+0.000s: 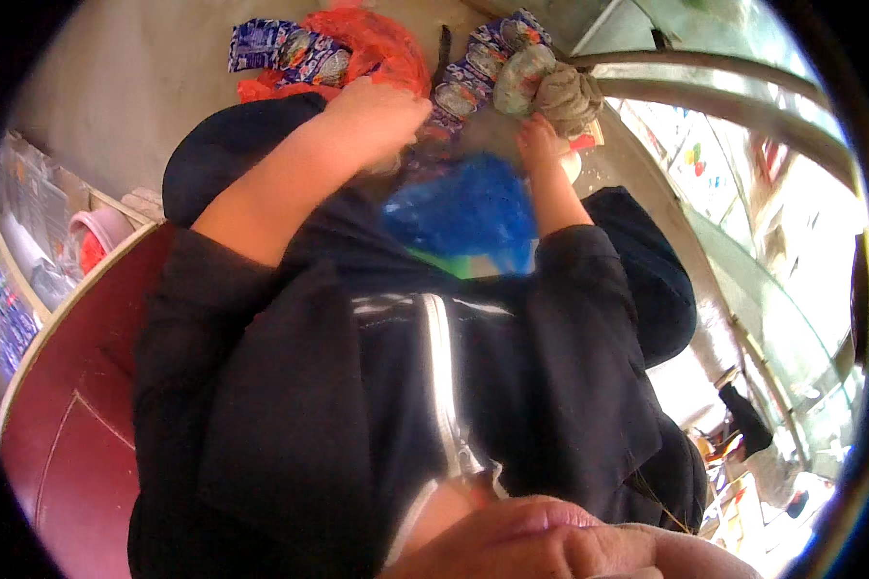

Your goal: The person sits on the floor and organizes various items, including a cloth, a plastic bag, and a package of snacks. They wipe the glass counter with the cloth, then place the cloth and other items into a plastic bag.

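My left hand (381,114) reaches over the near edge of a red plastic bag (384,43). Its fingers curl downward, and whatever they hold is hidden and blurred. Farther right, my right hand (543,147) has its fingers bent in just below a crumpled grey-brown cloth (568,99); its grip is too small to make out. Between my forearms a blue plastic bag (468,207) lies over my lap. Shiny blue printed packets (462,95) lie beyond my hands, beside a greenish clear-wrapped bundle (523,77).
More blue packets (294,50) rest against the red bag at the far left. A maroon panel (82,386) curves along my left side, with a pink tub (101,236) behind it. Glass panes with a metal frame (705,92) stand at the right.
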Motion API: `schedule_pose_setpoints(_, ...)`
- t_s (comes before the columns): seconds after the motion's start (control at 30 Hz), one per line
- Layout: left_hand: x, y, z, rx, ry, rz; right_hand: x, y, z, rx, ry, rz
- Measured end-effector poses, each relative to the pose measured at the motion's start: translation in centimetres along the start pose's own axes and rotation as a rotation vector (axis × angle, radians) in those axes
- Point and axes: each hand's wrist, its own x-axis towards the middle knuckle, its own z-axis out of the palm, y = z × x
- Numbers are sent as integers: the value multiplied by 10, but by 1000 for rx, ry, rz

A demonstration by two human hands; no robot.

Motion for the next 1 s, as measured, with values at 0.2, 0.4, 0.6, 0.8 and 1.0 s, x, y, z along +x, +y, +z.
schedule_pose_setpoints(0.2, 18, -9, 11, -31, -160, -91, -1, -97, 3, 1236, -54, 462)
schedule_pose_setpoints(0.4, 34, -8, -2, -30, -129, -96, 4, -109, 12, 1083, -54, 565)
schedule_pose_setpoints(0.6, 32, -13, 5, -80, -94, -65, 27, -50, 24, 935, -27, 368)
schedule_pose_setpoints(0.8, 14, -14, 9, -135, -35, -86, 14, -95, 3, 1585, 292, 796)
schedule_pose_setpoints(1.0, 21, -25, 27, -101, -1, -48, 17, -69, -34, 1431, 437, 578)
